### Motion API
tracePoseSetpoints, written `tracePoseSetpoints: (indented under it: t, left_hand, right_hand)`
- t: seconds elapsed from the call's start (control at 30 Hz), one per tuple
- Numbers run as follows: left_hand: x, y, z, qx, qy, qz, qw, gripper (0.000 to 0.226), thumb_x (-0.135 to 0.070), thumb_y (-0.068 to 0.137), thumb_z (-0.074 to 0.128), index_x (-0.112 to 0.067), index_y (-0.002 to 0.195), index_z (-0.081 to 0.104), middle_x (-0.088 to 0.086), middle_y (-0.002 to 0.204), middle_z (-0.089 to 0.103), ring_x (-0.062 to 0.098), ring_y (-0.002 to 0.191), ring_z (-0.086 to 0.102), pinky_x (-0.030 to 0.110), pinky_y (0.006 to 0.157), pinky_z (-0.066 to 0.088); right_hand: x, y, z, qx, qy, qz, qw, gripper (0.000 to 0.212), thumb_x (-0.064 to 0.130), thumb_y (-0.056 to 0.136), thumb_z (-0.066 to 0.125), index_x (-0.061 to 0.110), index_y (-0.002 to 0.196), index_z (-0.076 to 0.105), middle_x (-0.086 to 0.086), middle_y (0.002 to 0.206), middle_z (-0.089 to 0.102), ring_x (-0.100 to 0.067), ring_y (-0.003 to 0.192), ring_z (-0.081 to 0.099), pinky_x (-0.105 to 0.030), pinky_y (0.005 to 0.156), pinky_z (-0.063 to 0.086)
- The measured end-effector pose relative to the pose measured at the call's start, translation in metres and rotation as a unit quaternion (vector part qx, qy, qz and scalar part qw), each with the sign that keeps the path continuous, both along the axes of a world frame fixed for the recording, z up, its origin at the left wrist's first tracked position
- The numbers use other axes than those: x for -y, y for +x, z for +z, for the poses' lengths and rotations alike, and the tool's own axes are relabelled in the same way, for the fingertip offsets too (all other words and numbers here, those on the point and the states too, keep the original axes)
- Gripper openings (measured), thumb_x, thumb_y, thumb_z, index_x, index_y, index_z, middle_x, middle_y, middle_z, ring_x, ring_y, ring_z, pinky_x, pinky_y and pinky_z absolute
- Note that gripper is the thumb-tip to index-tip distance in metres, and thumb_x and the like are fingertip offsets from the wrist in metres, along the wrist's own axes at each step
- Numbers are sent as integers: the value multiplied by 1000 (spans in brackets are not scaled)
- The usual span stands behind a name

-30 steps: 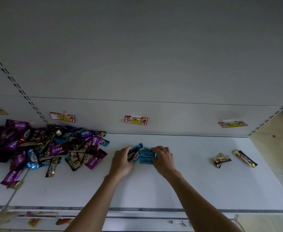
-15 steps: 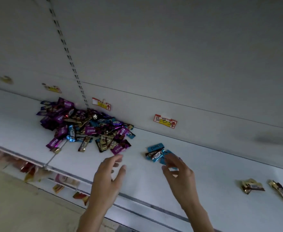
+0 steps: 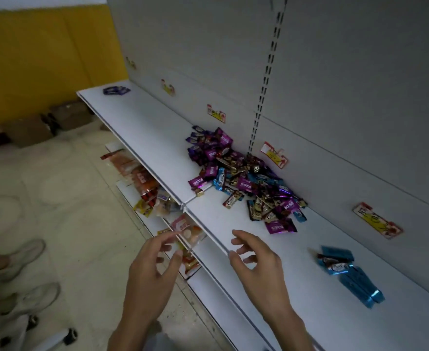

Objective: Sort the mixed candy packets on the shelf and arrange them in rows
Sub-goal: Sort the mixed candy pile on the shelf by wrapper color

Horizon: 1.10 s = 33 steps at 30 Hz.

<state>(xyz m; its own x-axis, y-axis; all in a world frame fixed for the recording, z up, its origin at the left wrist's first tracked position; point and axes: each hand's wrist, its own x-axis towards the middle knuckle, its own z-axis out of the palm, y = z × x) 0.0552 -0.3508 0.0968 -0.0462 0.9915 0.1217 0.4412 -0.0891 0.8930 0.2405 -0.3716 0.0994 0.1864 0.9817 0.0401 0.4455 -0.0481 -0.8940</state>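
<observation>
Both hands are hanging in the lower middle of the frame, holding nothing. The left hand [image 3: 152, 269] is hovering in front of the shelf [image 3: 157, 138] edge with its fingers loosely spread and slightly bent. The right hand [image 3: 256, 264] is hovering over that front edge, fingers apart and lightly curled. The mixed pile of candy packets [image 3: 243, 178], purple, blue and gold, is lying in the centre of the frame against the shelf's back panel. A small group of blue packets [image 3: 347, 272] is lying at the lower right, well apart from the pile. One dark blue packet [image 3: 115, 90] is sitting alone at the shelf's far end, upper left. Price labels [image 3: 376, 221] are hanging along the back panel. Bagged goods [image 3: 142, 181] are showing on the lower shelf, and pale shoes [image 3: 25, 252] are standing at the left edge.
</observation>
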Motion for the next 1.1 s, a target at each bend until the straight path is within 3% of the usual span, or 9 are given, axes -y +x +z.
tracePoseSetpoints:
  t: [0.17, 0.27, 0.5, 0.63, 0.73, 0.93, 1.1]
  left_hand:
    - [-36, -49, -2, 10, 3, 21, 1000, 32, -10, 85, 63, -39, 97, 57, -21, 99, 61, -3, 94, 55, 20, 76, 44]
    - [-73, -83, -1, 2, 5, 8, 1000, 31, -11, 86, 62, -38, 99, 57, -19, 101, 60, -6, 95, 54, 18, 76, 43]
    - [-165, -139, 0, -15, 10, -69, 997, 33, -14, 85, 63, -41, 102, 54, -18, 102, 59, -5, 96, 53, 17, 78, 44]
    - [-199, -148, -4, -22, -4, -130, 991, 33, -12, 85, 62, -37, 106, 54, -17, 104, 58, -7, 98, 51, 12, 78, 41]
    - [-219, -145, -12, -27, -10, -166, 986, 32, -11, 85, 63, -33, 108, 56, -17, 105, 57, -9, 99, 51, 5, 75, 39]
    - [-258, -109, -37, -18, -50, -242, 969, 30, -12, 87, 61, -30, 110, 56, -15, 106, 58, -4, 99, 53, 8, 78, 43]
    - [-282, -73, -59, -55, -48, -303, 950, 31, -12, 86, 62, -26, 113, 57, -17, 103, 55, 4, 97, 54, 20, 81, 48]
  right_hand:
    - [-46, -56, -3, 3, 4, 28, 1000, 36, 14, 87, 62, 40, 110, 54, 14, 100, 62, -2, 91, 55, -14, 77, 47]
    - [-81, -92, -4, -2, -4, 25, 1000, 37, 9, 85, 63, 28, 116, 58, 6, 103, 61, -6, 92, 56, -6, 69, 45]
    - [-149, -159, -16, 20, -6, -46, 999, 37, 13, 85, 62, 25, 119, 58, 12, 101, 61, 1, 91, 54, -22, 83, 47]
    - [-166, -168, -23, 25, -26, -109, 993, 37, 11, 85, 62, 23, 119, 58, 10, 101, 60, 6, 90, 53, -9, 76, 43]
    - [-175, -162, -30, 23, -46, -156, 986, 37, 8, 84, 62, 21, 119, 58, 7, 103, 61, 0, 91, 55, -7, 72, 43]
    - [-192, -129, -47, 24, -72, -249, 965, 37, 6, 84, 62, 19, 117, 58, 5, 104, 59, -7, 89, 58, -24, 74, 52]
    - [-211, -100, -73, 54, -131, -286, 948, 44, 5, 82, 62, 16, 123, 55, -1, 115, 58, -8, 86, 54, -3, 61, 38]
